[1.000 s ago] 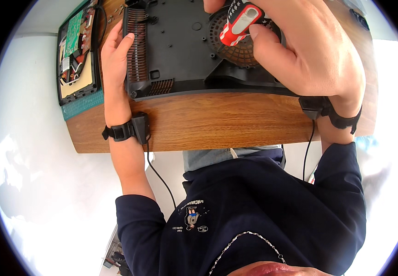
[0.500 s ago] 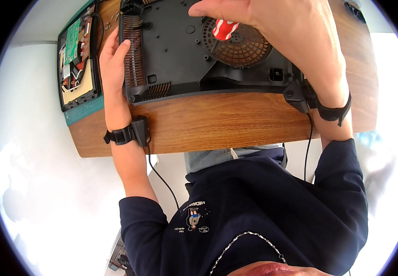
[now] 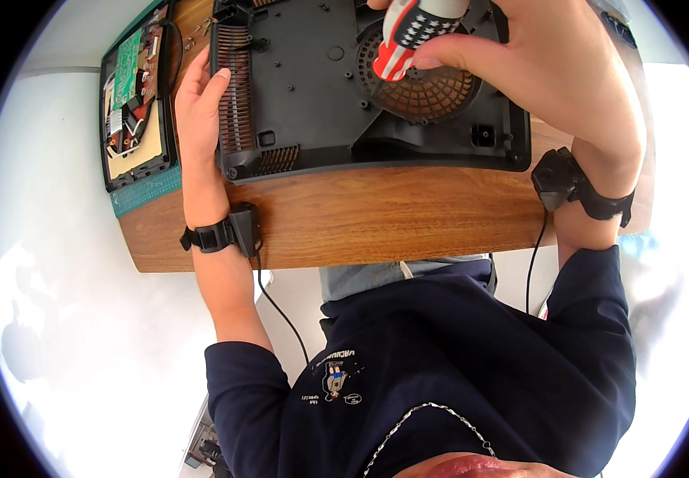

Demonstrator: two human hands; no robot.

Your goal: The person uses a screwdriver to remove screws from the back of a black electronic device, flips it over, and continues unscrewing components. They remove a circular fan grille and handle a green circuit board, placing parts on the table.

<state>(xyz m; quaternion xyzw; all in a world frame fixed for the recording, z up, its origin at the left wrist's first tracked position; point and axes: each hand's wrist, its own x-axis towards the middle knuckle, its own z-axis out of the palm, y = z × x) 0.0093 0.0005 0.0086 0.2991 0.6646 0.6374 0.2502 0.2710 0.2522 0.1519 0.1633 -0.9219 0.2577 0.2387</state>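
Note:
A black plastic housing [image 3: 297, 103] with slotted vents and a round fan grille [image 3: 432, 94] lies on the wooden table in front of me. My left hand [image 3: 199, 111] grips its left side, the thumb over the slotted edge and the fingers along the outside. Above the grille, my right hand [image 3: 504, 52] holds a thick, rounded handle-like object [image 3: 420, 28] patterned with white stars on dark blue and red and white stripes. Its striped end tapers and points down toward the grille. The top of the object runs out of view, so its exact kind cannot be made out.
At the left, a black tray-like casing [image 3: 161, 151] holds a green circuit board [image 3: 127, 68] and wires, with a green cutting mat [image 3: 145, 193] beneath. Small screws [image 3: 193, 36] lie beside it. The wooden table's [image 3: 376, 215] near edge is in front of me. Cables hang from both wrist straps.
My right hand has moved right and nearer, bringing more of the starred and striped object into view. The housing has shifted slightly right, with my left hand still on it.

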